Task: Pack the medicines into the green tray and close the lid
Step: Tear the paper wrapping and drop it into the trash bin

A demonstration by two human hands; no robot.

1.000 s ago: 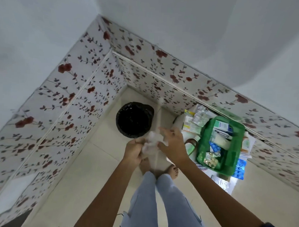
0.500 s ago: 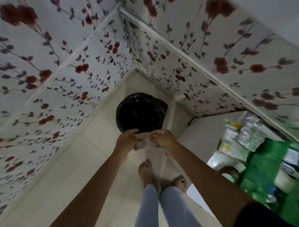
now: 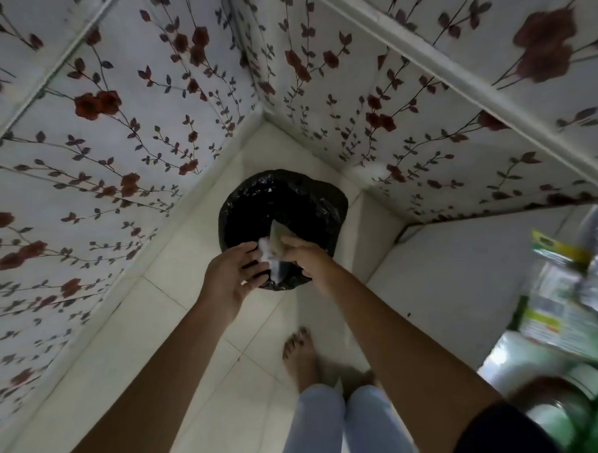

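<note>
I'm looking down at a round bin lined with a glossy black plastic bag [image 3: 283,212], standing in the corner at twelve o'clock from my feet. My right hand [image 3: 304,259] is pinched closed around a crumpled scrap of white and grey wrapper [image 3: 272,249], holding it over the bin's mouth. My left hand [image 3: 232,278], at nine o'clock of the scrap, is spread open with fingers relaxed and grips nothing, its fingertips just beside the white part.

The scrap looks feather-light, soft and crinkly, so I judge it will flutter rather than drop straight; a pinch at its bunched middle suits it.

The medicines, blurred green-and-yellow printed packets [image 3: 558,299], lie on a white surface at three o'clock. I can't make out the green tray itself, only green smears at the right edge.
</note>
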